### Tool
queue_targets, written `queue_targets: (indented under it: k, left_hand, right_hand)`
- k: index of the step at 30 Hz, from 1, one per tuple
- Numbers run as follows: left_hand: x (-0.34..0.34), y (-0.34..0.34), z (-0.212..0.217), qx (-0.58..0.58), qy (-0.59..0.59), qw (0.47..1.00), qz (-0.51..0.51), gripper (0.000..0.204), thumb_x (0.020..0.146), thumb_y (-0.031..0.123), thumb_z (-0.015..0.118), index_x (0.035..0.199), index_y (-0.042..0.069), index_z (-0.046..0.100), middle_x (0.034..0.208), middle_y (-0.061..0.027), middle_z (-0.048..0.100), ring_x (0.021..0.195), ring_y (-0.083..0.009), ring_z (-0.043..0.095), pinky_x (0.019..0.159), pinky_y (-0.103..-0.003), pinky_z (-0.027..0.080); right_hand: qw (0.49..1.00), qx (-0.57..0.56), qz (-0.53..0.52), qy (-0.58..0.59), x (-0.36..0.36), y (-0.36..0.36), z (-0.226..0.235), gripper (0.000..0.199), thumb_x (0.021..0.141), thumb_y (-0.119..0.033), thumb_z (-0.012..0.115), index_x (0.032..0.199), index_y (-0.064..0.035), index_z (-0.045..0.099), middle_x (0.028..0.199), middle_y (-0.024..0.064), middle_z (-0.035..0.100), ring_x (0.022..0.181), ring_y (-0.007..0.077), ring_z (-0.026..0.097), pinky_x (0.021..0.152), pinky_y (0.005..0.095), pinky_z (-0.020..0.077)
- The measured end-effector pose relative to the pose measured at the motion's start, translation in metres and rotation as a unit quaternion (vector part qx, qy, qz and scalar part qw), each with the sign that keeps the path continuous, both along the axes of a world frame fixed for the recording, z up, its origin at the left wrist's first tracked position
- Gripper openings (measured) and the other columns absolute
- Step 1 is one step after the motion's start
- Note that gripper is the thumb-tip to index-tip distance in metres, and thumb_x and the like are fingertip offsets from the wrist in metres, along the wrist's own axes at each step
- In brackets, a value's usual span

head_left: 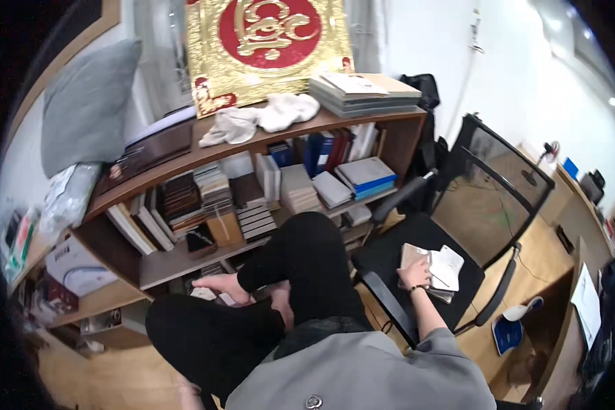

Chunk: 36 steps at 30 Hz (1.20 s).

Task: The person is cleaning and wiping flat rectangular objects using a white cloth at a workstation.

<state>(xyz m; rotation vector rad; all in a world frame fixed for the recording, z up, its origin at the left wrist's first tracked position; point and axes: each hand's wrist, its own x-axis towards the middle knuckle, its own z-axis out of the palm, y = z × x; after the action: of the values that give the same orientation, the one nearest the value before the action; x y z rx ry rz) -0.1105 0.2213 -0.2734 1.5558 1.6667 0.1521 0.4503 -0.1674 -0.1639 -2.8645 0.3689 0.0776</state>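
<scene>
On the seat of a black office chair [383,256] to my right lies a pile of small notebooks [444,296] with loose white paper pieces [447,266] on top. My right hand [415,273] is over the left part of this pile, its fingers curled onto it; a dark bracelet circles the wrist. At the lower left, beside my bent knee, a blurred bit of my left arm or hand [188,393] shows low over the floor. Its fingers cannot be made out.
A brown bookshelf [246,147] full of books and boxes stands before my crossed legs. On its top are white cloths [287,111], grey folders [362,104] and a gold-and-red plaque [270,41]. A grey cushion [92,106] leans at left. A desk [567,328] edges the right.
</scene>
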Motion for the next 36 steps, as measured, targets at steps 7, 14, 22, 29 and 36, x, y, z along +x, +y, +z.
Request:
queue_targets:
  k: [7,14,22,29,36]
  left_hand:
    - [-0.004,-0.045,0.071,-0.022,-0.246,0.964,0.101,0.057,0.086,0.036,0.039,0.132,0.002,0.037,0.135,-0.0103,0.041,0.123,-0.0214,0.039,0.095,-0.031,0.034]
    - [0.020,-0.012,0.087,0.151,0.145,0.970,-0.121,0.028,0.082,0.022,0.051,0.091,-0.003,0.060,0.085,-0.0255,0.060,0.085,-0.0401,0.057,0.072,-0.044,0.046]
    - [0.130,-0.067,0.369,0.409,-0.455,0.765,-0.199,0.024,0.079,0.005,0.062,0.102,0.000,0.059,0.108,-0.0150,0.058,0.098,-0.0230,0.058,0.087,-0.032,0.043]
    - [0.126,-0.127,0.416,0.441,-0.692,0.445,-0.359,0.050,0.062,0.023,0.081,0.105,0.013,0.056,0.109,-0.0004,0.054,0.105,-0.0193,0.051,0.093,-0.038,0.040]
    - [0.163,-0.124,0.418,0.459,-0.690,0.462,-0.315,0.048,0.066,0.022,0.078,0.107,0.014,0.055,0.112,-0.0014,0.053,0.107,-0.0197,0.051,0.094,-0.038,0.040]
  right_hand:
    - [0.999,0.048,-0.005,0.015,0.005,0.000,0.037,0.105,0.061,-0.035,0.075,0.139,-0.0055,0.013,0.131,0.0245,0.035,0.110,0.0430,0.046,0.085,0.0523,0.0425]
    - [0.911,0.404,0.009,0.080,0.037,-0.025,0.061,0.090,0.061,-0.050,0.072,0.131,-0.0059,0.035,0.122,0.0182,0.043,0.086,0.0253,0.054,0.062,0.0395,0.0473]
    - [0.590,0.739,0.259,0.194,-0.028,0.086,0.156,0.054,0.085,-0.030,0.057,0.129,-0.0079,0.038,0.115,0.0074,0.053,0.095,0.0200,0.058,0.070,0.0330,0.0488]
    - [0.242,0.719,0.366,0.538,-0.128,0.208,0.133,0.066,0.076,-0.038,0.064,0.129,-0.0071,0.039,0.126,0.0179,0.046,0.113,0.0381,0.046,0.094,0.0521,0.0375]
    - [0.285,0.628,0.323,0.648,-0.148,0.217,0.063,0.074,0.075,-0.030,0.066,0.135,-0.0100,0.029,0.127,0.0166,0.044,0.116,0.0369,0.045,0.095,0.0540,0.0382]
